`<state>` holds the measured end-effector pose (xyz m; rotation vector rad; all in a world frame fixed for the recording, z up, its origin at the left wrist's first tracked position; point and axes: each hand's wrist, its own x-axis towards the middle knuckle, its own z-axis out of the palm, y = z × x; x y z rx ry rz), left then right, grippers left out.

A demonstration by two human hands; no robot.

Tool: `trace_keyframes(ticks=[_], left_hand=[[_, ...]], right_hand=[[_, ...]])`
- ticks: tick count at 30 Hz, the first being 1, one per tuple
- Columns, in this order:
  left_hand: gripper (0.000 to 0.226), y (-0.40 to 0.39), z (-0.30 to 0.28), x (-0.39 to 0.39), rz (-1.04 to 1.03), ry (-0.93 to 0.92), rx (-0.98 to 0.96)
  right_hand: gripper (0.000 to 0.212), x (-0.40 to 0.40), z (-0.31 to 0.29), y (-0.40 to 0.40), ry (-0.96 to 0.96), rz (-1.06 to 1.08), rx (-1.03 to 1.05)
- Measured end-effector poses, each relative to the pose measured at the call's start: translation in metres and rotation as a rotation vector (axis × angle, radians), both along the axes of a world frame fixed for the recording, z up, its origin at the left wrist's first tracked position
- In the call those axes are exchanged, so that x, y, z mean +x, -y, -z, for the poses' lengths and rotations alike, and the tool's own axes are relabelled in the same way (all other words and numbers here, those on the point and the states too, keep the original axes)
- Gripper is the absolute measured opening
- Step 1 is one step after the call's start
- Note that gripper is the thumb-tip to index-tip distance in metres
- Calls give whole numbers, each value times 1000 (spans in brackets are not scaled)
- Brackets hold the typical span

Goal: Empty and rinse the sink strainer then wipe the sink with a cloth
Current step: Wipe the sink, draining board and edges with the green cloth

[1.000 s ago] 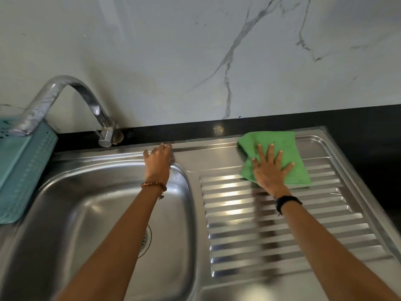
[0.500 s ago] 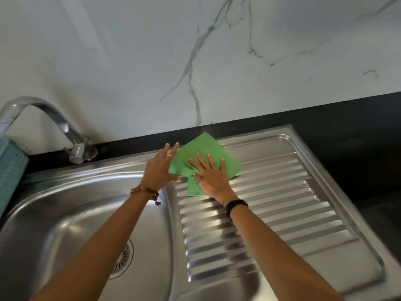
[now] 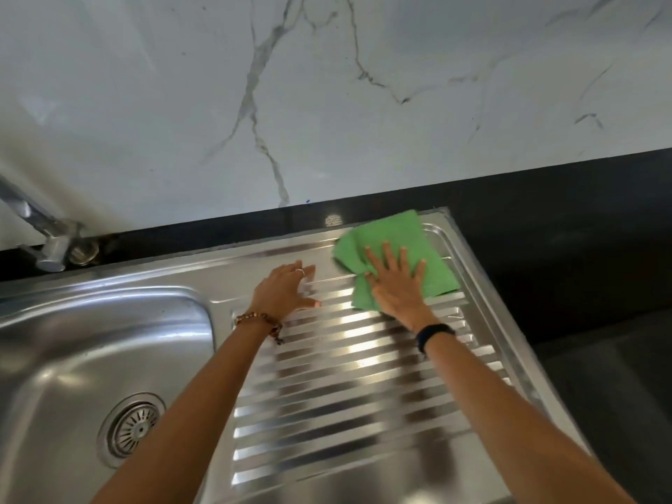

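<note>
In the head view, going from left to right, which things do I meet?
Chrome tap base → round metal sink strainer → left hand → right hand on the green cloth → black countertop.

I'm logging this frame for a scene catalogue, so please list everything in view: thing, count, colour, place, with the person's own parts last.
cloth: 1, green, far right of drainboard, under right hand
drainboard: 1, steel, ribbed, right of basin
basin: 1, steel, left
strainer: 1, metal, seated in basin drain
tap: 1, chrome, far left, mostly cut off
counter: 1, black, around sink
wall: 1, white marble, behind
left hand: 1, flat on drainboard, beaded bracelet, ring
right hand: 1, pressing cloth, black wristband
</note>
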<state>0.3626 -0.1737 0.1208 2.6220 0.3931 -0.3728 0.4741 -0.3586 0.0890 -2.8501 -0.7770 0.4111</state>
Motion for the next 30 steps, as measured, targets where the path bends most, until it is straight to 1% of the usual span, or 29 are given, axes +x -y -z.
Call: trace_keyframes(ticks=[3, 5, 6, 7, 9, 11, 13, 16, 19, 22, 25, 28, 30], left_hand=[[65, 2, -1, 3, -14, 8, 14], [60, 3, 0, 4, -31, 10, -9], [61, 5, 0, 3, -46, 6, -11], [62, 7, 1, 2, -64, 10, 5], [65, 20, 5, 3, -80, 70, 42], [67, 44, 8, 7, -18, 134, 33], [71, 70, 10, 15, 62, 100, 25], [72, 97, 13, 25, 45, 2, 28], [70, 101, 14, 26, 21, 6, 70], [69, 102, 15, 25, 34, 18, 86], [68, 103, 15, 25, 29, 17, 100], [67, 105, 15, 24, 25, 18, 118], [66, 105, 14, 21, 25, 40, 111]], right_hand=[[51, -21, -4, -35, -3, -209, 29], [50, -19, -5, -38, 19, -291, 47], [49, -11, -5, -30, 34, -298, 52], [49, -2, -3, -19, 49, -273, 54], [50, 26, -2, 16, 87, -142, 48], [52, 54, -2, 50, 148, -39, -8], [53, 67, -4, 66, 192, -31, -63], [54, 52, -5, 72, 194, -18, -38], [55, 10, -1, 102, 190, 4, 4], [57, -30, 4, 139, 177, 18, -25], [63, -37, 7, 142, 158, -14, -110], [71, -16, 3, 124, 129, 46, -12], [77, 4, 0, 109, 111, 51, 13]])
